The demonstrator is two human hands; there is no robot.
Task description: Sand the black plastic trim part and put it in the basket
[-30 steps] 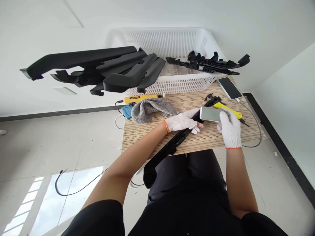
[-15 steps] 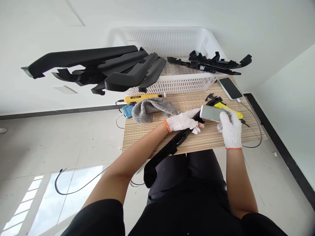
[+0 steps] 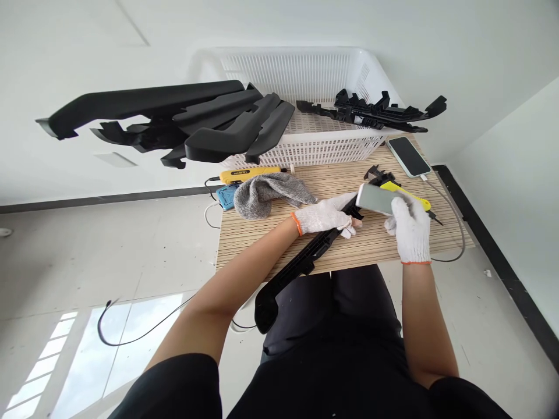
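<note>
Striped tabletop (image 3: 240, 240) mid-frame, a grip in each glove

My left hand (image 3: 326, 216) is clamped around a long black part (image 3: 300, 263), which slants from right of centre down to the lower middle of the frame. Right of centre, my right hand (image 3: 409, 227) is closed on a flat pale slab (image 3: 376, 199). Grey cloth (image 3: 279, 189) lies near my left hand, below a white basket (image 3: 314, 152) at upper centre

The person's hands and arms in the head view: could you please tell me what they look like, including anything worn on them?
The left hand and right hand wear white, knit-looking gloves with orange cuff edges. A bare fingertip shows at the left glove. The forearms are bare below short black sleeves.
</note>
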